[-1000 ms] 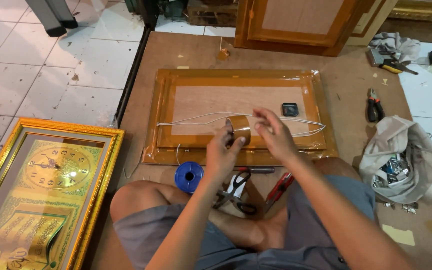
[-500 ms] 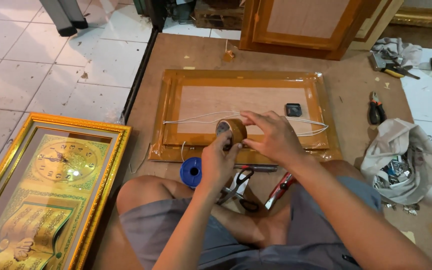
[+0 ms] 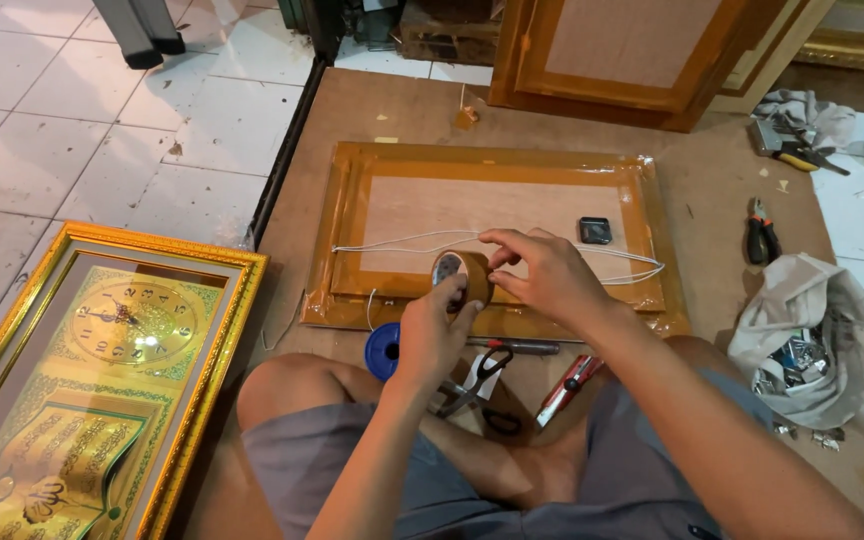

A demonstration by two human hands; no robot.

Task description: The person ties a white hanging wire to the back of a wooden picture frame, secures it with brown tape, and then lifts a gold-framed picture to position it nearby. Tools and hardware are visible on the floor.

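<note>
A roll of brown packing tape point(image 3: 460, 274) is held upright over the near edge of a frame lying face down point(image 3: 492, 170). My left hand point(image 3: 430, 335) grips the roll from below. My right hand point(image 3: 542, 275) has its fingertips on the roll's top and right side. The frame's back is a brown board sealed round the edges with brown tape. A white cord point(image 3: 392, 242) runs across it, and a small black clock mechanism point(image 3: 594, 230) sits at its right.
Blue spool point(image 3: 384, 350), scissors point(image 3: 480, 375) and a red-handled tool point(image 3: 570, 388) lie by my knees. A gold-framed clock picture point(image 3: 92, 370) lies left on the tiles. Pliers point(image 3: 760, 238) and a grey bag of metal parts point(image 3: 810, 340) are right. Another wooden frame point(image 3: 632, 60) leans behind.
The tape roll has stayed between my hands over the frame's near edge. My right hand's fingers have shifted on the roll. The view has moved a little.
</note>
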